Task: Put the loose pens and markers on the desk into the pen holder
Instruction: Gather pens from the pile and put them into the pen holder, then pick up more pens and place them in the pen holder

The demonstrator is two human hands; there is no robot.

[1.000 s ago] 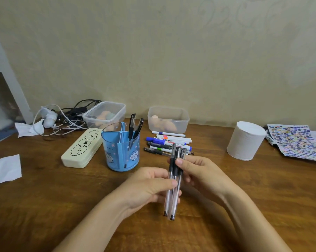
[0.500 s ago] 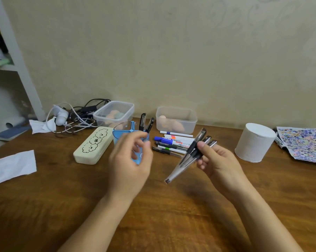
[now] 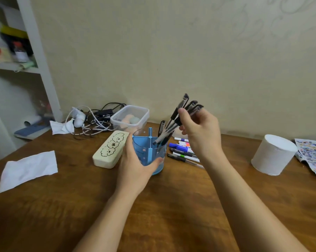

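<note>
Head view: the left hand point(image 3: 135, 166) wraps the translucent blue plastic pen holder point(image 3: 148, 150) standing on the brown wooden bench point(image 3: 171, 206). The right hand point(image 3: 200, 131) pinches three black-capped clear pens point(image 3: 175, 120), tips inside the holder's rim. Loose markers point(image 3: 182, 150) lie just beside it.

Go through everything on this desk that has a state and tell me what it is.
Pen holder: upright, steadied by left hand.
Pens: bunched in right hand, tips entering holder.
Markers: loose on desk.
Pencil case: closed.
Plastic box: lid off.
Tissue roll: standing.

Home study corner: wooden desk point(image 3: 44, 206), cluttered shelf point(image 3: 13, 66), wallpapered wall point(image 3: 171, 51).
</note>
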